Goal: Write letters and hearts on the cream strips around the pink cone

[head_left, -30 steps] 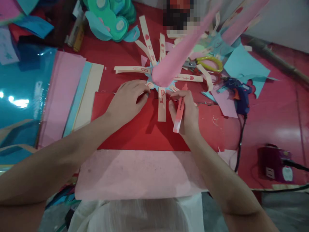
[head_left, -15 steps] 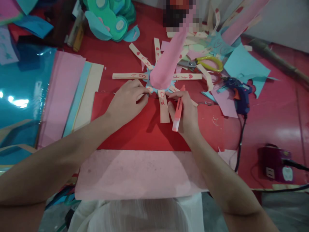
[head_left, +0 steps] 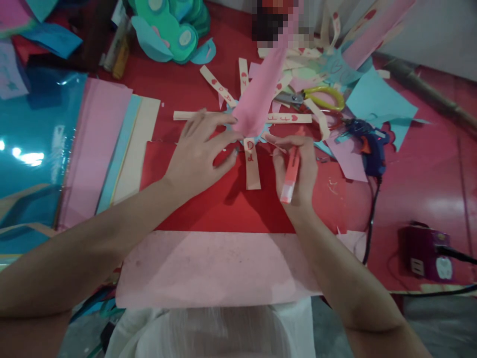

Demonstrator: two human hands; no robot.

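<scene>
Okay, tall pink paper cone (head_left: pixel 259 92), scalloped blue base (head_left: pixel 266 133), flat cream lettered strips (head_left: pixel 253 171) fanning out | by red sheet's (head_left: pixel 219 204) far edge | left hand (head_left: pixel 196 151) loosely open at its foot | right hand (head_left: pixel 302 171) gripping slim coral marker (head_left: pixel 292 174)

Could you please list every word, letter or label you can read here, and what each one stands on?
"D d": front paper strip, below the pink cone
"F f", then a heart: right paper strip
"A", and a heart: upper-left paper strip; its second letter is unclear
Too small or blurred: print on the marker, the purple box and the back paper strip.
</scene>
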